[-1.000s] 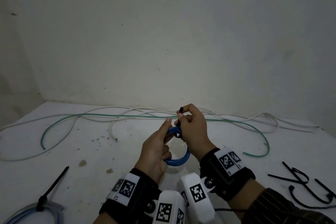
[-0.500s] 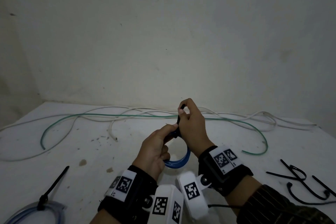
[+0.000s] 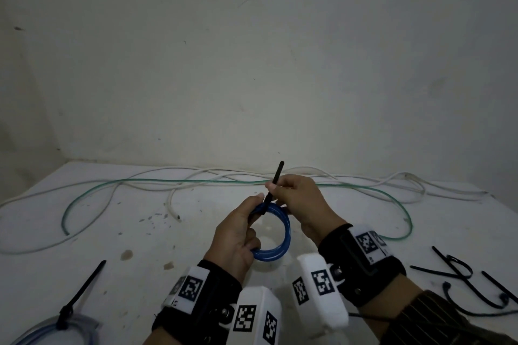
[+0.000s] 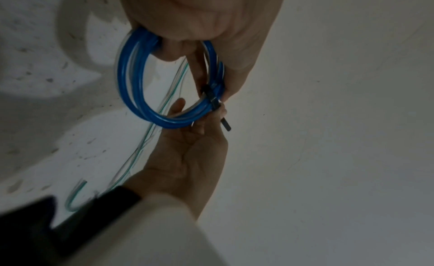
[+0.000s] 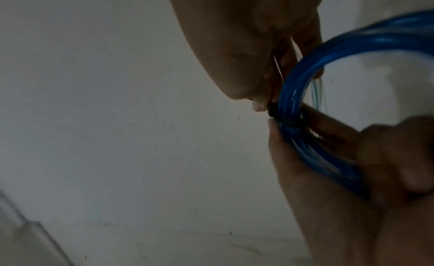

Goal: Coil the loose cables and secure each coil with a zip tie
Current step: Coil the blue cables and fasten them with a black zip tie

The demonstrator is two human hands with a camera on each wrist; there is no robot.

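Note:
A blue cable coil (image 3: 281, 235) is held up above the white table (image 3: 140, 246). My left hand (image 3: 252, 211) grips its left side, thumb on top near the tie. A black zip tie (image 3: 276, 179) wraps the top of the coil and its tail sticks up. My right hand (image 3: 273, 187) pinches that tail just above the coil. In the left wrist view the zip tie (image 4: 211, 95) sits tight round the blue coil (image 4: 131, 80). The right wrist view shows the blue coil (image 5: 305, 78) banded by the zip tie (image 5: 278, 113).
A loose green cable (image 3: 196, 181) and a loose white cable (image 3: 172, 202) lie across the back of the table. Several spare black zip ties (image 3: 459, 272) lie at the right. A clear coil with a black tie (image 3: 67, 316) sits at the front left.
My right hand has pulled the zip tie's tail upward, so more of it now stands above the fingers. The left hand keeps its grip on the coil.

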